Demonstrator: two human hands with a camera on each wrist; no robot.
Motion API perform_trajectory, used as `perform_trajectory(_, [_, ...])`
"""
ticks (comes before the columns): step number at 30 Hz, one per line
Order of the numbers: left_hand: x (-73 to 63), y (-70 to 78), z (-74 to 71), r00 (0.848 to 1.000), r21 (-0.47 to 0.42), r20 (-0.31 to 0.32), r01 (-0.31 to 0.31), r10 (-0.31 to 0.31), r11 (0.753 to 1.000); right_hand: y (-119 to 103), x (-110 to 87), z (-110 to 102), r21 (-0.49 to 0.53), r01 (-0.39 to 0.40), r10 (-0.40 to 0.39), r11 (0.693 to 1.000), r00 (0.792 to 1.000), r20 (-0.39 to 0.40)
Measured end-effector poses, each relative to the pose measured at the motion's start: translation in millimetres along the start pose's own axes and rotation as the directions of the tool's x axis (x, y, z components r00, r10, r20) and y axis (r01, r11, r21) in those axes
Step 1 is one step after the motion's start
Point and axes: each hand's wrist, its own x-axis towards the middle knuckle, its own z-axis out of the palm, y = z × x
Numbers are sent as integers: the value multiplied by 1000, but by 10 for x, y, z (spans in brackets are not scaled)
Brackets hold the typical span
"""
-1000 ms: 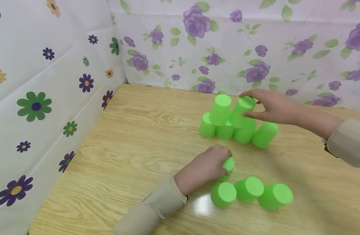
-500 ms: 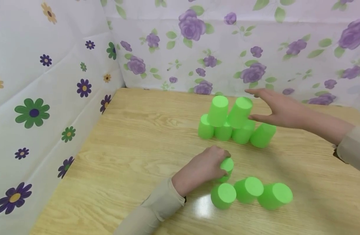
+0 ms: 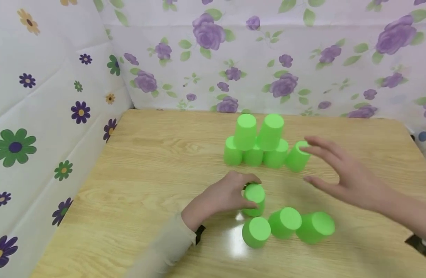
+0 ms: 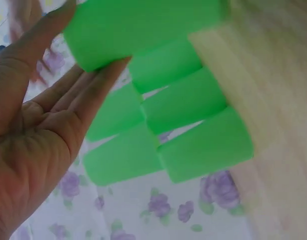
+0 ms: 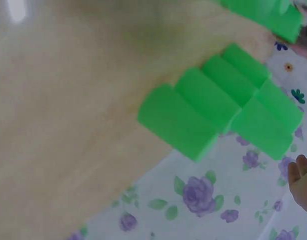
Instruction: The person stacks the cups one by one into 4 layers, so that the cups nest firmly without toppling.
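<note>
In the head view my left hand [image 3: 223, 195] reaches round an upside-down green cup [image 3: 255, 199], thumb on the near side and fingers on the far side. The left wrist view shows the same cup [image 4: 138, 30] between thumb and fingers. My right hand [image 3: 352, 175], fingers spread, holds nothing and hovers right of a stack. That stack has a bottom row of green cups [image 3: 232, 152], with two more cups [image 3: 271, 132] standing on it side by side. The rightmost bottom cup [image 3: 297, 159] carries nothing and is partly behind my right fingertips.
Nearer me, three upside-down green cups stand in a row: a left cup [image 3: 256, 232], a middle cup [image 3: 285, 223] and a right cup [image 3: 316, 227]. The wooden table [image 3: 157, 166] meets a flowered cloth [image 3: 185, 58] behind and another at left.
My right hand has let go of the right upper cup and moved right and toward me. The left hand stays at its cup, its grip looking looser. The view has shifted to the right.
</note>
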Motion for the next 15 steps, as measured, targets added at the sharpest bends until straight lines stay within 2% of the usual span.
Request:
perform_trajectory(2, [-37, 38, -115, 1000, -35, 1, 0, 0, 999, -76, -180, 48, 37, -51, 50, 998, 998, 23])
perform_trajectory(4, [-49, 95, -234, 999, -58, -23, -27, 25, 998, -141, -355, 94, 59, -117, 114, 991, 992, 47])
perform_trajectory(7, [-34, 198, -406, 987, -32, -99, -129, 125, 991, -224, -601, 174, 88, -233, 224, 969, 969, 101])
perform_trajectory(8, [-20, 231, -452, 976, -5, -130, -179, 177, 984, -242, -677, 208, 113, -258, 245, 960, 963, 117])
perform_trajectory(11, [38, 340, -561, 923, 52, -218, -313, 317, 948, -281, -876, 308, 185, -298, 274, 936, 951, 144])
perform_trajectory(13, [93, 429, -616, 897, 70, -244, -364, 370, 929, -295, -979, 361, 220, -310, 282, 925, 948, 148])
perform_trajectory(15, [163, 535, -665, 880, 79, -246, -400, 407, 913, -309, -1059, 401, 240, -325, 298, 915, 944, 142])
